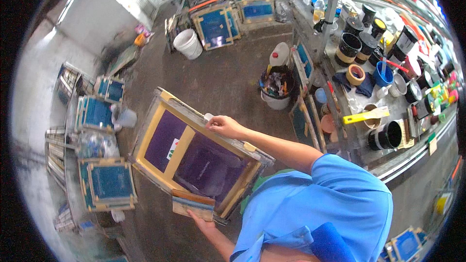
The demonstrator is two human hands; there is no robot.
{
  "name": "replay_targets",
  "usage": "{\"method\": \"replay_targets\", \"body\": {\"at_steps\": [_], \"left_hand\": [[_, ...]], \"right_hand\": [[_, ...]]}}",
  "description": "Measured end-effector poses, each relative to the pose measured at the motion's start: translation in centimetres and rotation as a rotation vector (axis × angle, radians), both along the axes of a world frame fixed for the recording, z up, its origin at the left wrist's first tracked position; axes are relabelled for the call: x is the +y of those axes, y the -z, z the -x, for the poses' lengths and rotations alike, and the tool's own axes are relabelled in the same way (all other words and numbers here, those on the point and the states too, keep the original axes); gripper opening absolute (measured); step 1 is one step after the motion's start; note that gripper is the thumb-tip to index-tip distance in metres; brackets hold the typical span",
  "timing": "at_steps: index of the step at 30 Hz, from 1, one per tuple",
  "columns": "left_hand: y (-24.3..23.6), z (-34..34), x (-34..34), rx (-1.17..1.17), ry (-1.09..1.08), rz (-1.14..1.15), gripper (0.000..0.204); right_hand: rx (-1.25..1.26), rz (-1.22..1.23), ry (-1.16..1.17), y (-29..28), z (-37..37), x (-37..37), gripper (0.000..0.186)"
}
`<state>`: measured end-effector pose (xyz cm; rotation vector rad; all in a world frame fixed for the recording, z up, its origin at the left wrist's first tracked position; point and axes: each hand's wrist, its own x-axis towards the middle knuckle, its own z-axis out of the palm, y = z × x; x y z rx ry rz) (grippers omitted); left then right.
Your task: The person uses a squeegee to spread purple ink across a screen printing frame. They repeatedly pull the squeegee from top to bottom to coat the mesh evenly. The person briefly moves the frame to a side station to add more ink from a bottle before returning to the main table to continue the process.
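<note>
The taped screen (211, 165) lies tilted just left of the middle of the view, its purple mesh divided by a pale yellow band, with a small white label (171, 152) beside that band. A wooden block (193, 206) crosses its lower edge at lower centre, and the left hand (201, 219) is closed on this block from below, thumb on its near face; whether that hand also bears the screen cannot be told. The right hand (224, 127), near the middle of the view, has its fingers curled at the screen's upper edge, and they seem to pinch a small white piece (208, 117). So the screen's mesh lies between the two grips, block below and white piece above. The step in hand looks like handling the screen with block and white piece at opposite edges; the next move probably calls for a firm hold on the block and a light right hand, so that the mesh is not scuffed. Farther out, a bin (275, 99) full of waste stands at upper centre, and a crowded workbench (357, 151) fills the right side
</note>
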<state>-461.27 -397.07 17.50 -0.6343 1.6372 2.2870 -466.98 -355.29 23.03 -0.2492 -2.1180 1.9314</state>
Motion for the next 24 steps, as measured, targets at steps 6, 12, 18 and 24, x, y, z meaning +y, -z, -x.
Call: {"method": "replay_targets", "body": {"at_steps": [6,12,18,24], "left_hand": [[-0.3,25.0,9.9,0.13,0.283,0.017,0.088],[4.2,41.6,26.4,-0.004,0.607,-0.058,0.087],[10.3,50.2,44.4,-0.077,0.977,-0.068,0.086],[12.9,53.4,64.1,-0.094,1.182,0.058,0.078]], "right_hand": [[-0.154,0.08,0.285,1.8,11.5,11.2,0.029],[-0.103,0.193,0.557,4.0,13.6,22.4,0.025],[-0.164,0.267,1.008,11.2,9.7,29.1,0.024],[-0.205,0.345,1.318,16.3,8.0,38.6,0.021]]}}
